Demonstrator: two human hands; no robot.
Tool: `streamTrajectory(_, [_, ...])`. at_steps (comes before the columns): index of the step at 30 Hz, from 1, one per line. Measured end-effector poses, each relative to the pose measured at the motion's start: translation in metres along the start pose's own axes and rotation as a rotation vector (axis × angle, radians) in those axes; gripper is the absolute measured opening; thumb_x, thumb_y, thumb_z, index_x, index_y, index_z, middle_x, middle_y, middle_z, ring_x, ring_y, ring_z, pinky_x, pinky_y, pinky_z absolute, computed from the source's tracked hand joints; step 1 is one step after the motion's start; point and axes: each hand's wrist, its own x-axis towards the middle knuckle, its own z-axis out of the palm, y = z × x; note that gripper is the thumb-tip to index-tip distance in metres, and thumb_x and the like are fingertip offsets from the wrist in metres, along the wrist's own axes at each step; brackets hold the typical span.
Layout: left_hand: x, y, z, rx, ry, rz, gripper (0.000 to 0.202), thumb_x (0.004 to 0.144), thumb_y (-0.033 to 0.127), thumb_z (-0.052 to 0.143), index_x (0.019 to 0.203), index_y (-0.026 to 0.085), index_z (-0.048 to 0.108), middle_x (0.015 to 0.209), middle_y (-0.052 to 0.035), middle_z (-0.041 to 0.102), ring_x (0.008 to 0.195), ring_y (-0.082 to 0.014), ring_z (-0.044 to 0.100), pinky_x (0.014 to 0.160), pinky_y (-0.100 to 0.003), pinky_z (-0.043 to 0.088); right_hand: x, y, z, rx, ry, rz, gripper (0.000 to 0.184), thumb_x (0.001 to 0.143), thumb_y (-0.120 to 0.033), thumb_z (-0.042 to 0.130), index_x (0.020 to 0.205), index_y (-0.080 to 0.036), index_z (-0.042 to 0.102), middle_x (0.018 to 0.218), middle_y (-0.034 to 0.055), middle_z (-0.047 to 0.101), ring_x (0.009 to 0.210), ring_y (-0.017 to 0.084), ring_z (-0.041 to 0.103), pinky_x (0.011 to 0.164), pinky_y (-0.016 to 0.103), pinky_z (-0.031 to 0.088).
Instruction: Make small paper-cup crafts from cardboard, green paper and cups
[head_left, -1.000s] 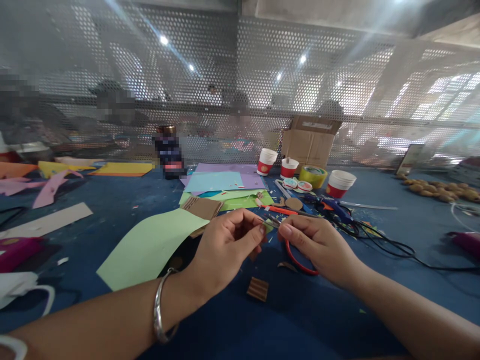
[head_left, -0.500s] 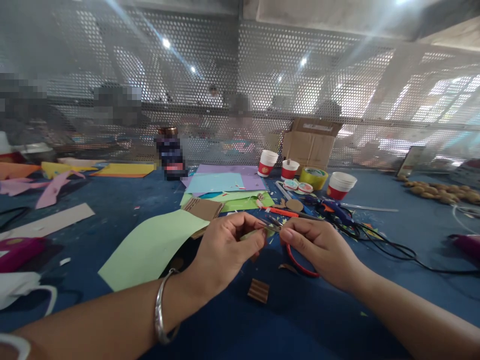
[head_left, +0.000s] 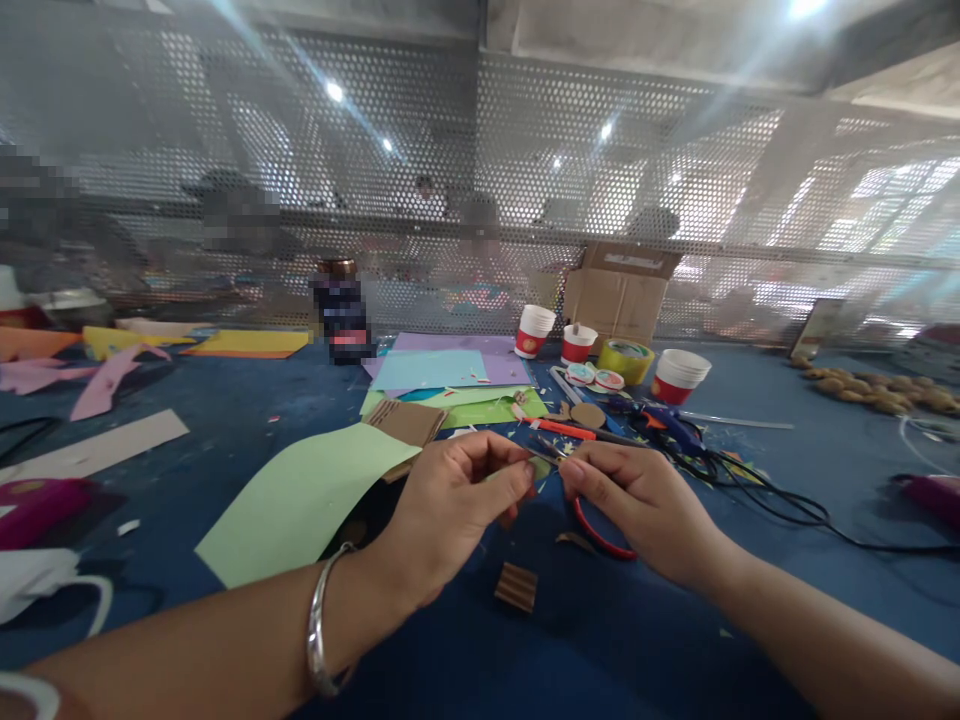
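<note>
Blue table (head_left: 637,640) carried three cups (head_left: 578,343), one tape roll (head_left: 626,358) and one box (head_left: 619,290). Left hand (head_left: 450,510) pinched one green scrap (head_left: 539,468) above the table's middle. Right hand (head_left: 637,500) gripped one pair of scissors (head_left: 596,538), blades at the scrap.

Two hands (head_left: 450,500) (head_left: 637,500), three cups (head_left: 534,330) (head_left: 578,343) (head_left: 679,372), one tape roll (head_left: 626,358).

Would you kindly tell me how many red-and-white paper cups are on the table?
3: left cup beside the cardboard box, middle cup before it, right cup past the tape roll; possibly nested.
</note>
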Motion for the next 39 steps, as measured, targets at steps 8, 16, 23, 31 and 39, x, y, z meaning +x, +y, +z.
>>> streamTrajectory(8, [0.0004, 0.0036, 0.0031, -0.075, -0.006, -0.092, 0.030, 0.077, 0.042, 0.081, 0.080, 0.016, 0.066, 0.067, 0.0002, 0.067, 0.060, -0.0094, 0.056, 0.056, -0.021, 0.042, 0.0007, 0.0066, 0.0033, 0.221, 0.092, 0.081, 0.045, 0.094, -0.061, 0.056, 0.074, -0.020, 0.060, 0.056, -0.0056, 0.037, 0.048, 0.009, 0.027, 0.043, 0.024, 0.023])
streamTrajectory(16, [0.0012, 0.0024, 0.0041, -0.058, -0.029, -0.113, 0.030, 0.079, 0.042, 0.080, 0.085, 0.016, 0.067, 0.072, -0.0013, 0.069, 0.065, -0.0114, 0.060, 0.059, -0.022, 0.042, 0.0028, 0.0054, 0.0065, 0.384, 0.093, 0.108, 0.046, 0.091, -0.063, 0.058, 0.080, -0.019, 0.064, 0.055, -0.0075, 0.029, 0.045, 0.008, 0.019, 0.037, 0.022, 0.017])
streamTrajectory(23, [0.0013, -0.0005, 0.0036, -0.046, -0.054, -0.089, 0.028, 0.083, 0.043, 0.077, 0.084, 0.016, 0.068, 0.072, -0.0008, 0.069, 0.065, -0.0111, 0.059, 0.062, -0.022, 0.043, 0.0037, 0.0056, 0.0069, 0.394, 0.037, 0.091, 0.035, 0.082, -0.051, 0.076, 0.085, -0.018, 0.064, 0.072, -0.0022, 0.057, 0.066, 0.012, 0.051, 0.061, 0.022, 0.042])
streamTrajectory(31, [-0.0002, -0.0017, 0.0037, 0.030, -0.049, -0.104, 0.030, 0.083, 0.045, 0.075, 0.083, 0.017, 0.068, 0.076, -0.0024, 0.072, 0.073, -0.0148, 0.067, 0.061, -0.023, 0.046, 0.0038, 0.0031, 0.0070, 0.401, -0.025, 0.124, 0.033, 0.082, -0.052, 0.075, 0.086, -0.020, 0.067, 0.080, 0.0017, 0.068, 0.077, 0.018, 0.063, 0.072, 0.028, 0.049])
streamTrajectory(39, [0.0032, -0.0017, 0.0032, -0.010, 0.002, -0.072, 0.027, 0.084, 0.044, 0.076, 0.087, 0.018, 0.071, 0.077, -0.0006, 0.071, 0.068, -0.0130, 0.067, 0.057, -0.022, 0.047, 0.0035, 0.0051, 0.0069, 0.347, 0.092, 0.087, 0.031, 0.083, -0.050, 0.074, 0.085, -0.019, 0.071, 0.077, 0.0008, 0.065, 0.069, 0.014, 0.057, 0.065, 0.025, 0.046])
